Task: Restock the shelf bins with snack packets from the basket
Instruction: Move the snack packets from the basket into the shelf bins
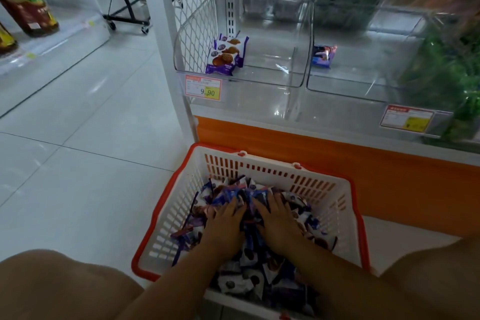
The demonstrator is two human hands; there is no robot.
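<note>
Basket (166,228) on the floor below the shelf, heaped with snack packets (241,278); left hand (226,221) and right hand (278,221) lie side by side on the heap, fingertips sunk among packets, grasp not discernible; above, the left bin (272,70) holds purple packets (226,56), the next bin (363,80) one blue packet (323,56)

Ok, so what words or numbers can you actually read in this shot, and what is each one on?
"9.90": on the price tag below the left clear bin; its smaller print is unreadable.
The right price tag: blurred, unreadable.
The purple packets in the bin, the basket packets and the bottle labels: print too small or blurred to read.
</note>
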